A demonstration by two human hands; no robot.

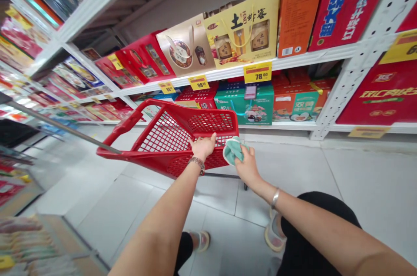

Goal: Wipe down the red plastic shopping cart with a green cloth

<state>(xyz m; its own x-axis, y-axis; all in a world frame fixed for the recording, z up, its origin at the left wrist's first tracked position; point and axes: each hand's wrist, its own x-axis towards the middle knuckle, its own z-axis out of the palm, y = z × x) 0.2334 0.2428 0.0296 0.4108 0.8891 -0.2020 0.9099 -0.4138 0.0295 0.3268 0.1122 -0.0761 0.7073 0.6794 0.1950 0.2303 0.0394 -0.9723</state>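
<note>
Setting: shop aisle. Pale grey tiled floor (293, 172), glossy, with thin joints. White metal shelving (325, 54) along the far side, in two visible tiers, loaded with boxed goods: a yellow gift box (243, 28) with a cord handle on the upper tier, a green box (250, 106) below it. Yellow price tags (257, 72) clipped to the shelf edges. More stocked shelving blurred at far left.

Work item: red plastic basket (169, 137) with mesh walls, standing on the floor in front of the lower tier, tilted, open top facing left. Grey pull bar (58, 126) running from the basket toward the left edge of the view. Small dark wheel (245, 187) under the near right corner.

Left hand (202, 146): arm extended forward from lower centre, forearm bare, beaded bracelet (197, 163) at the wrist. Palm down on the near wall of the basket. Grip loose: fingers spread flat against the red mesh, thumb pointing right, clamped on nothing.

Right hand (244, 165): arm entering from lower right, elbow bent, metal bangle (275, 198) at the wrist. Grip closed, fingers together around a bunched teal cloth (232, 150). Cloth held at the near right corner of the basket, just beside the left thumb; actual contact with the basket wall not clear.

Below the arms: dark clothing over a knee, two light shoes (273, 232) on the tiles.
</note>
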